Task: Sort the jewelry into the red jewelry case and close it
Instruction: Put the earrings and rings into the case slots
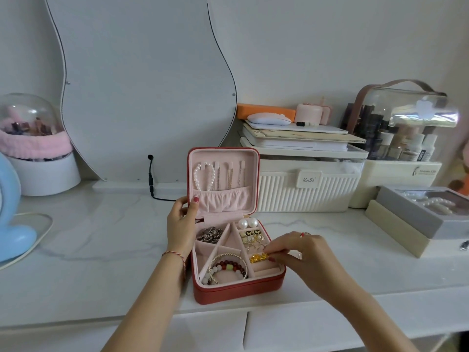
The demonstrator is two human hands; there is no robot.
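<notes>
The red jewelry case [236,292] stands open on the white tabletop, its pink-lined lid [251,158] upright. A pearl strand [203,176] and thin chains hang inside the lid. The tray holds a silver piece [209,235], pearl studs [247,222], butterfly earrings [253,232] and bead bracelets [228,268]. My left hand [181,224] grips the lid's left edge. My right hand [299,255] pinches a gold piece [258,257] in the ring-roll section at the tray's right side.
A wavy mirror [142,85] leans on the wall behind the case, with a black cable [151,179] at its foot. A cream ribbed box [304,184] under stacked items, a clear cosmetics bag [406,123] and a grey pearl box [426,212] stand right. A dome jar [33,143] and blue object [12,224] stand left.
</notes>
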